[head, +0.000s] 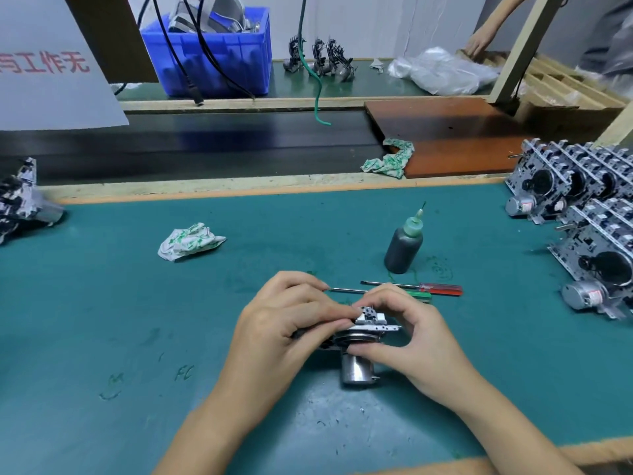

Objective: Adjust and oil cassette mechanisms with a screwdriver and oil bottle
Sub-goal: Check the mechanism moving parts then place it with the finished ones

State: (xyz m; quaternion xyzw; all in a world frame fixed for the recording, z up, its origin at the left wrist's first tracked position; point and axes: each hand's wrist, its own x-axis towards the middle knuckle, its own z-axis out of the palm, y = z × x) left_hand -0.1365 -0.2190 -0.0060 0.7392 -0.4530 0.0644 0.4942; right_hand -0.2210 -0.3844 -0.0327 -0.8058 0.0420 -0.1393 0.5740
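holding a cassette mechanism (368,329) just above the green mat (120,303) at centre, both hands grasp it from either side. its flat metal plate runs left-right, edge-on to the camera, with the round motor can (356,370) pointing toward the person and down. left hand (284,323) fingers curl over the top left of the plate, thumb along the near edge. right hand (407,330) pinches the right end, thumb below near the motor, fingers arched over the top. just behind the hands lie two screwdrivers, shafts pointing left: red screwdriver (424,287) farther back, green screwdriver (380,293) partly hidden by the right fingers. oil bottle (404,246) stands upright behind them, nozzle tilted slightly right. crumpled rag (190,241) lies to the left on the mat. rows of finished mechanisms (589,207) stand at the right edge, more mechanisms (19,200) at the left edge. second rag (390,162) sits on a brown board (445,132) beyond the mat. blue crate (219,53) far back.
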